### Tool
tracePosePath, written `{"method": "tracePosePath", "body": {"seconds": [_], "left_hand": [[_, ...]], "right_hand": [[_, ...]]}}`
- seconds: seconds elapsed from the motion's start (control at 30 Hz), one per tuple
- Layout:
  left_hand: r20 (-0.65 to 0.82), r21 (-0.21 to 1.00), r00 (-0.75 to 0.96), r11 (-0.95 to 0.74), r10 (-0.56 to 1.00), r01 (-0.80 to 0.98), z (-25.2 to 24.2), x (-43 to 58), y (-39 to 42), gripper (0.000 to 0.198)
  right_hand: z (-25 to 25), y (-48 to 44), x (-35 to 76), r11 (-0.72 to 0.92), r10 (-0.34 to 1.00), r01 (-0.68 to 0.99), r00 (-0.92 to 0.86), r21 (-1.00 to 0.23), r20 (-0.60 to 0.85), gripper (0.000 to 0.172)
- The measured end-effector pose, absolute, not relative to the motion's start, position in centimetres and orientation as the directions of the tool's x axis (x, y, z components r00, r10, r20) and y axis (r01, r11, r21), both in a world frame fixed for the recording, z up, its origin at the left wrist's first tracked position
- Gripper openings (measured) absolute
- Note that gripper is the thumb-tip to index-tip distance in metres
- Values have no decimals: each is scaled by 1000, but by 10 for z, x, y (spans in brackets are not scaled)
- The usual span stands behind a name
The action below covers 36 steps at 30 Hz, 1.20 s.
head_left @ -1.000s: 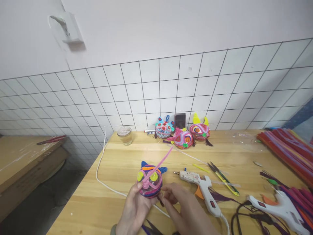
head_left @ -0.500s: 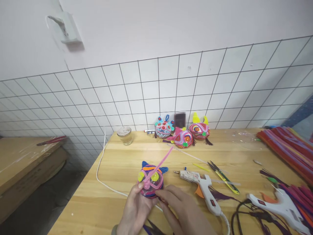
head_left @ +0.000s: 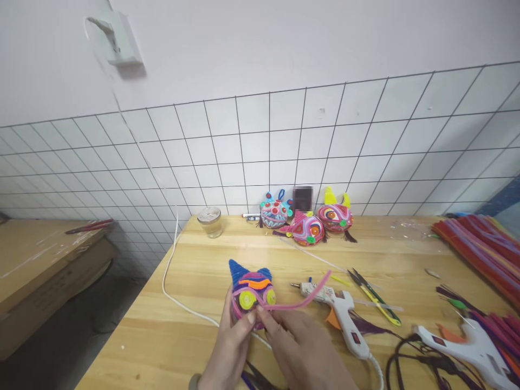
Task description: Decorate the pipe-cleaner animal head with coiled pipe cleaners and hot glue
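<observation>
On the left from where I stand, a glass sits by the tiled wall, and a white cable trails down the table and in under the hands. The left hand cups a striped cat-like head over the table's near part, its fingers curled behind the piece and the thumb pressed against the lower front. The head looks well along, I'd judge: 2 blue ears are on, orange, purple and blue stripes cover the brow, and 2 yellow eyes sit within pink outlines. What seems left is lower down — there the fingers hide too much to say what is finished. The right hand meets the left thumb there, fingers bent and close together, the index fingertip pressing near the root of a pink strip; its thumb is hidden, so I can't tell if it pinches. That strip's far end curves up loose to the right, clearly not fixed. Behind stand 3 decorated pieces with green noses or trims and dark tassels — further along, by the look of them. Farther right lie 2 glue guns and bundled red strips.
</observation>
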State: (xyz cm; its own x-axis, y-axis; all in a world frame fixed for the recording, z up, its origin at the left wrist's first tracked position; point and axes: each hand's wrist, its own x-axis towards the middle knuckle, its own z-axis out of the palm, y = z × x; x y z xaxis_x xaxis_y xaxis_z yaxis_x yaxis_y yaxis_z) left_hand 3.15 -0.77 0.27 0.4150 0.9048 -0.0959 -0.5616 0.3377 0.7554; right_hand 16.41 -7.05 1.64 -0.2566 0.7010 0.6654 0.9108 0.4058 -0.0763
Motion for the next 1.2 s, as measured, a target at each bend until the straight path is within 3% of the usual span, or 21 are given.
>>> {"method": "tracePosePath", "body": {"seconds": [0.17, 0.27, 0.4, 0.57, 0.87, 1.2], "left_hand": [[-64, 768, 425, 316, 903, -556, 5, 32, -7, 47], [-66, 767, 428, 320, 901, -556, 7, 32, -8, 49], [-56, 753, 436, 324, 898, -572, 9, 31, -7, 56], [-17, 696, 470, 348, 882, -628, 4, 31, -6, 46], [-21, 558, 538, 456, 843, -693, 7, 30, -4, 63], [44, 546, 554, 445, 831, -710, 6, 29, -3, 66]], "right_hand": [[19, -68, 168, 458, 670, 889, -337, -11, 662, 38], [18, -68, 170, 458, 661, 889, -347, 8, 665, 38], [12, -68, 175, 450, 692, 893, -362, 19, 624, 39], [4, -68, 181, 448, 740, 894, -374, 6, 559, 42], [-5, -64, 193, 466, 702, 884, -389, 28, 597, 48], [-7, -60, 199, 488, 690, 873, -377, -13, 618, 60]]}}
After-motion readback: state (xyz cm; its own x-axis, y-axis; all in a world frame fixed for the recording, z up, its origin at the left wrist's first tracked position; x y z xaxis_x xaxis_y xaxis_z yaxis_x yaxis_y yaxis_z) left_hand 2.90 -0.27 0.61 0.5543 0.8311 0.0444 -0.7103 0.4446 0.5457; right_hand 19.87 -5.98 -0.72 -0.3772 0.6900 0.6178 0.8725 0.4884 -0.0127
